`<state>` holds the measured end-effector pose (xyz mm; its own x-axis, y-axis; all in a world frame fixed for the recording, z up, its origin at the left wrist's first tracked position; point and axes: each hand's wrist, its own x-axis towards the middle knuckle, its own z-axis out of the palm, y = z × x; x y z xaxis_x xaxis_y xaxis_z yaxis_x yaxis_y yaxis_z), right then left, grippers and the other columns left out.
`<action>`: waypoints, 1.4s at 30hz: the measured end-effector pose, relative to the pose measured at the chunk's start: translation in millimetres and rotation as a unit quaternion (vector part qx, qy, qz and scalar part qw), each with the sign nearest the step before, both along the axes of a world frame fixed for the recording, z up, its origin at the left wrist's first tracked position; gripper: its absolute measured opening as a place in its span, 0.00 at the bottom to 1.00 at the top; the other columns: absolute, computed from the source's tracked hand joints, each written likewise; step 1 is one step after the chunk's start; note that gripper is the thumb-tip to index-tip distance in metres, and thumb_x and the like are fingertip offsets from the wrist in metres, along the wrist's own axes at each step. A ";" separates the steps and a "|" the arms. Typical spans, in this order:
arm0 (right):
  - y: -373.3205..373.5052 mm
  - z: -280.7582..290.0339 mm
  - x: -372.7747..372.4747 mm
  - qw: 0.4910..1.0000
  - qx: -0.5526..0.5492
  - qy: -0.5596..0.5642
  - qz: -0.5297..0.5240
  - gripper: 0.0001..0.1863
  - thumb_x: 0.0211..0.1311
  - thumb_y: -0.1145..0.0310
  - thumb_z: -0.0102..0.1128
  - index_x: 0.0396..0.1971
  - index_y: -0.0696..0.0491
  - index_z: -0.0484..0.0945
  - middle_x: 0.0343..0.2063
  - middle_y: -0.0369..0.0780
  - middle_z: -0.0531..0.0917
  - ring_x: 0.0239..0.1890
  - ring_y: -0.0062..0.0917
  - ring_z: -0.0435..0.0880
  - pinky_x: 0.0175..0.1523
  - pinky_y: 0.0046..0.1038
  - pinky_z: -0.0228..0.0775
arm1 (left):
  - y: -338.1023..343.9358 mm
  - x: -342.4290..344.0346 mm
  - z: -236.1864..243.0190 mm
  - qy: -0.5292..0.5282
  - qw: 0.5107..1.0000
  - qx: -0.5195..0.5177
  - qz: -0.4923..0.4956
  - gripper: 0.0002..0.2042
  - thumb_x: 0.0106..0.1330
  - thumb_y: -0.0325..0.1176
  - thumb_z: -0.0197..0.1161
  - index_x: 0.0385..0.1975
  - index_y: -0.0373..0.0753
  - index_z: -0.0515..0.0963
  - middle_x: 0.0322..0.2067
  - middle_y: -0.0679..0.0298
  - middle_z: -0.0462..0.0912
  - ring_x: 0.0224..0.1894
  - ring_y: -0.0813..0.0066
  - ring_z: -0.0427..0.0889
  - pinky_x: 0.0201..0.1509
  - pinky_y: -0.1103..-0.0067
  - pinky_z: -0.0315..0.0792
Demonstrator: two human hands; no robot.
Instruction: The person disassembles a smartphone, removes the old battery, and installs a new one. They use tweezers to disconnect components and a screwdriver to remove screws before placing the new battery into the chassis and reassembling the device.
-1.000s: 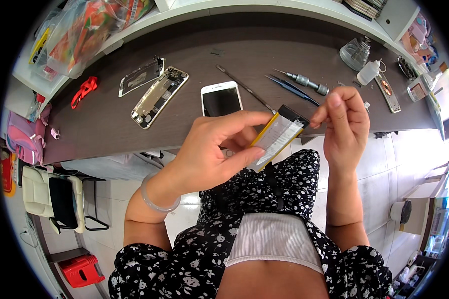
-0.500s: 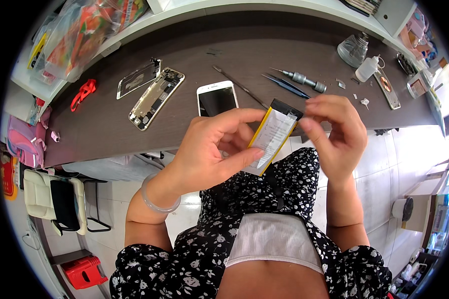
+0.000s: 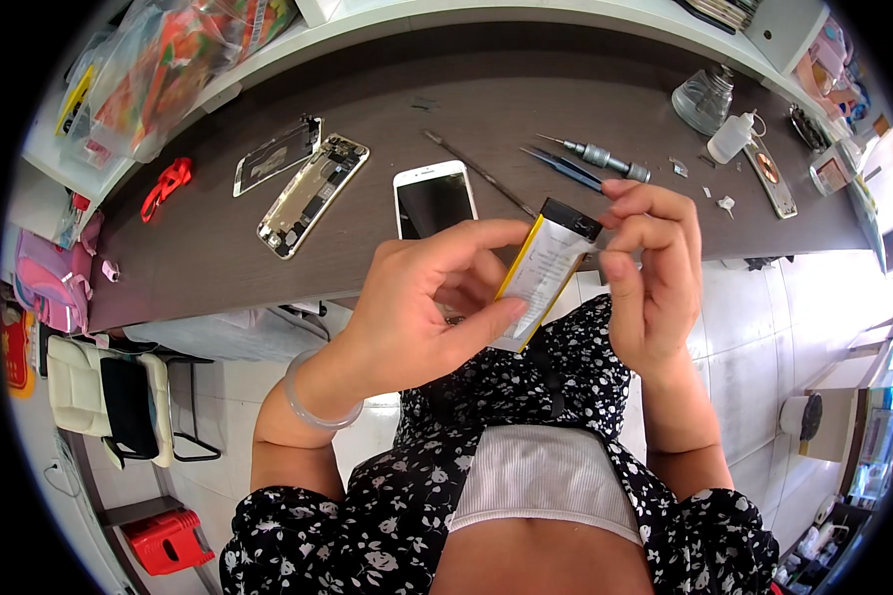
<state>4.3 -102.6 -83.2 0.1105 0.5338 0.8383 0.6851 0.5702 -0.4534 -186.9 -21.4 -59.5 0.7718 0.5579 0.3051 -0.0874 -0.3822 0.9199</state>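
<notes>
A flat battery (image 3: 548, 260) with a black top end, a pale label and a yellow edge is gripped between the thumb and fingers of my left hand (image 3: 422, 302). My right hand (image 3: 648, 273) is curled at the battery's upper right, its thumb and index finger close together by a small translucent bit at that edge; what they hold is too small to name. Behind the battery lies a white phone (image 3: 435, 198) with a dark screen. Left of it on the desk (image 3: 347, 89) are an opened gold phone housing (image 3: 308, 198) and a detached screen panel (image 3: 278, 157).
A metal pry tool (image 3: 476, 169), dark tweezers (image 3: 561, 169), a grey screwdriver (image 3: 605, 159), a glass bottle (image 3: 702, 104), a white squeeze bottle (image 3: 732, 137) and small scraps lie toward the right. A red strap (image 3: 166, 188) is at the left. A white shelf (image 3: 397, 15) edges the back.
My right hand has come down and inward to the battery's top edge and curled its fingers there. My left hand still holds the battery, which has tilted a little.
</notes>
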 end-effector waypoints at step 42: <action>-7.0 9.0 -4.3 0.945 -0.203 0.223 0.123 0.16 0.56 0.73 0.65 0.45 0.61 0.77 0.33 0.41 0.85 0.32 0.19 0.83 0.36 0.18 0.73 | 6.3 -4.8 0.1 0.008 0.996 -0.082 -0.036 0.20 0.59 0.20 0.62 0.53 0.33 0.73 0.27 0.65 0.82 0.33 0.82 0.82 0.39 0.83 0.77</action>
